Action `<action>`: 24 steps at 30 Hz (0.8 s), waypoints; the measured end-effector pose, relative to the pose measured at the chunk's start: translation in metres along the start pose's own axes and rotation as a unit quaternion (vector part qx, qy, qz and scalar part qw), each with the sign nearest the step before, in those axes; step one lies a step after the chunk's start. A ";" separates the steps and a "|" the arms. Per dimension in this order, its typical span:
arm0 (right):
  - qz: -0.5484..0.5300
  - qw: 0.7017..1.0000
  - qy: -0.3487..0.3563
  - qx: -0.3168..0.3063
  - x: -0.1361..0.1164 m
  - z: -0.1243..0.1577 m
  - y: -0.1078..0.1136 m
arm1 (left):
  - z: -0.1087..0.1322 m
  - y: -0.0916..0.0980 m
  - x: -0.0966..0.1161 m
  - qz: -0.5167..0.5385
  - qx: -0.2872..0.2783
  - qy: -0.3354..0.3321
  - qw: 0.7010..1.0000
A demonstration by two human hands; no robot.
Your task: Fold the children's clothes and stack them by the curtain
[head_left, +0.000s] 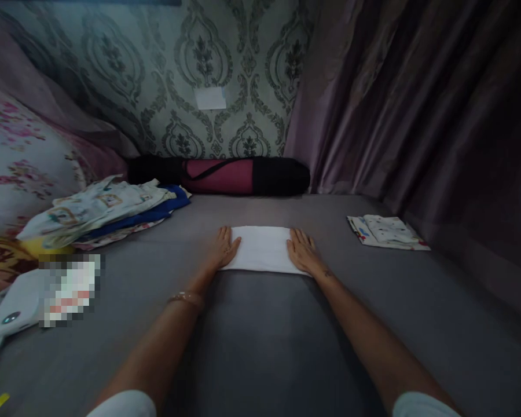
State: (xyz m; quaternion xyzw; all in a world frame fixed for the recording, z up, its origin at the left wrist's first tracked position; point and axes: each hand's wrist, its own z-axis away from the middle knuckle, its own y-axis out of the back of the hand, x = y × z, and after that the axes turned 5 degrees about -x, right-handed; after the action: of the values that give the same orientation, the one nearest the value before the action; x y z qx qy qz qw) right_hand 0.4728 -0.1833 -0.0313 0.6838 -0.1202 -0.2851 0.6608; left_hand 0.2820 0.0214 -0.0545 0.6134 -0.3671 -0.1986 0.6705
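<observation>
Both sets of fingers [231, 238] lie flat and outstretched, palms down, gripping nothing. The left hand [224, 248] presses the 9 o'clock end of a white folded cloth [263, 249], and the right hand [303, 252] presses its 3 o'clock end. The cloth sits on the grey bed [260, 347], long axis running 9 to 3, equally near both hands. A clothes pile [108, 208] lies at 10 o'clock, a small folded print [386, 231] at 2.
</observation>
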 end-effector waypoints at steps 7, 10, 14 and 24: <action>0.000 1.000 -0.002 -0.005 0.002 -0.003 -0.004 | -0.004 -0.002 -0.003 -0.005 -0.002 -0.001 1.000; -0.006 1.000 -0.010 -0.027 0.002 -0.008 0.002 | -0.002 0.005 -0.003 0.027 -0.006 0.003 1.000; -0.008 0.999 0.027 0.030 -0.005 -0.010 0.012 | 0.013 0.016 -0.005 0.060 0.013 0.005 0.998; 0.014 0.999 0.031 -0.020 -0.018 -0.003 -0.008 | 0.048 0.009 -0.014 0.052 -0.019 0.012 0.998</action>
State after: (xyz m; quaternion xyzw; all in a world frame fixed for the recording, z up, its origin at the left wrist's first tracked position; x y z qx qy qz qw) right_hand 0.4583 -0.1702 -0.0354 0.6776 -0.1037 -0.2563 0.6815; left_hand 0.2361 0.0004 -0.0498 0.5832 -0.3866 -0.1627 0.6956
